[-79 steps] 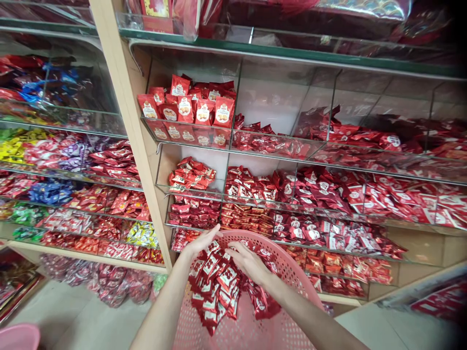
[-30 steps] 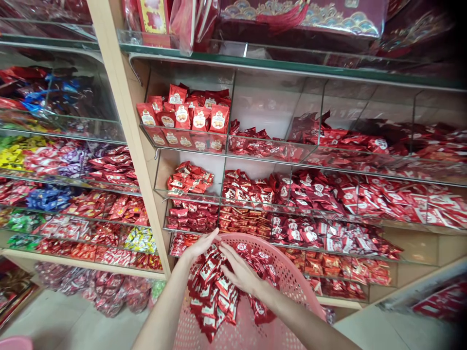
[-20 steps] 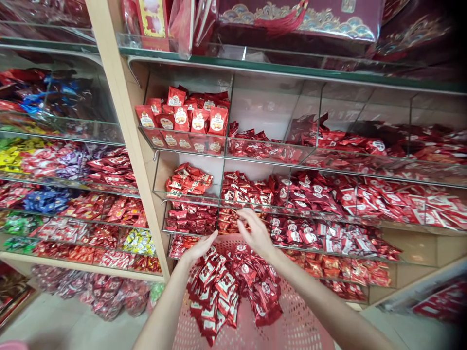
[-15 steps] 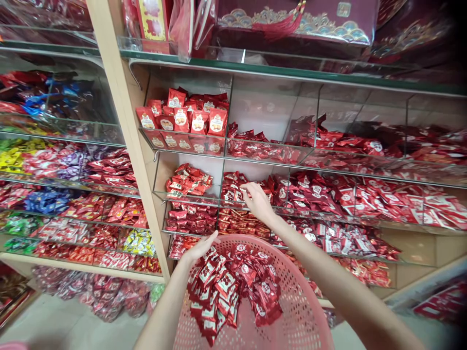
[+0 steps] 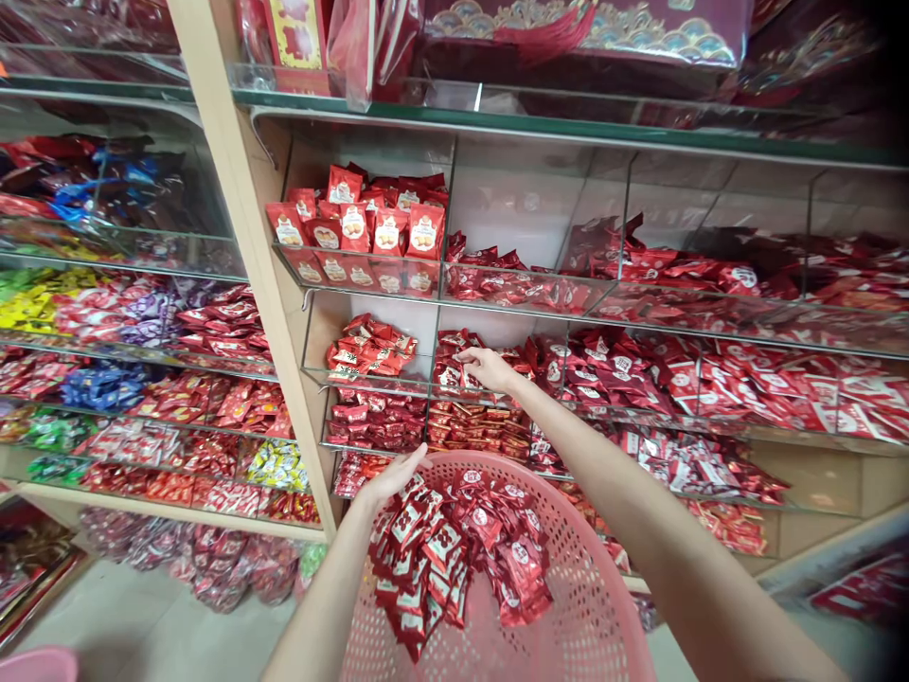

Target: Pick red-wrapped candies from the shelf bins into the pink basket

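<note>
A pink perforated basket is tilted toward me and holds a heap of red snack packets. My left hand lies against the basket's far rim, fingers stretched out along the edge of the heap. My right hand reaches up into a clear shelf bin of red packets, its fingers curled down onto the packets there. What the fingers grip, if anything, is hidden among the wrappers.
Glass-fronted shelf bins full of red wrapped sweets fill the right. A wooden upright divides them from bins of multicoloured sweets on the left. Bagged sweets lie on the floor below. Gift boxes stand on the top shelf.
My right hand has left the heap in the basket and risen to the shelf bin above. My left hand has stayed on the basket's rim.
</note>
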A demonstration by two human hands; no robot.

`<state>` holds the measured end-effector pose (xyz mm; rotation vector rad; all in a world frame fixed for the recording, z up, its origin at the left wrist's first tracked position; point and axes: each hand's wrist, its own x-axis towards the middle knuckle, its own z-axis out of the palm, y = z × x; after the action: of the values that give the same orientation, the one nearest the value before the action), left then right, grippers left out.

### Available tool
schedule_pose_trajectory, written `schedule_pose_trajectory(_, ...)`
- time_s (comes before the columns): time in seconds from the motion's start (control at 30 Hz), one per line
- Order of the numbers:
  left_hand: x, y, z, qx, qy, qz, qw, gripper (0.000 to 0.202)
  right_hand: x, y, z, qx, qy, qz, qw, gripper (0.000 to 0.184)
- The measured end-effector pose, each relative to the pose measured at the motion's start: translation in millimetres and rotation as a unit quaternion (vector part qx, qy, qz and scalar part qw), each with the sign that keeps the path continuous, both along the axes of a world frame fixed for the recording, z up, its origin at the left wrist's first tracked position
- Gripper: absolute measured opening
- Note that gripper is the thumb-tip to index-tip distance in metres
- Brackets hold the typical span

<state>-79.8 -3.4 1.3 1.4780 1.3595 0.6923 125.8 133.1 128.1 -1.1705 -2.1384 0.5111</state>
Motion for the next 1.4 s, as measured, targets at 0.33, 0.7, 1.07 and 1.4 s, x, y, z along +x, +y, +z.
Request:
schedule_pose_trajectory(0.33,-2,1,-2.4,-0.017,-0.007,0.006,1.0,0.067,20,-26,16.4,0.086,-0.01,-0.013,0.996,0.011)
schedule_pose_trajectory(0.7,1,-2,1.2,-0.016,-0.031,0.005,0.999,0.068,25,-144,16.4,0.038,0.204,0.045,0.977,0.019)
schedule_pose_trajectory(1.07,0,3,-6.5,-0.018,-0.007,0.011,1.0,0.068,12,-201,-131.3,-0.44,0.296,0.008,0.848,0.03)
schedule_pose_trajectory(1.4,-1,6,-11.2,-0.007,-0.008,0.013,1.0,0.068,24,-193,-143.6,-0.472,0.374,-0.046,0.797,0.033)
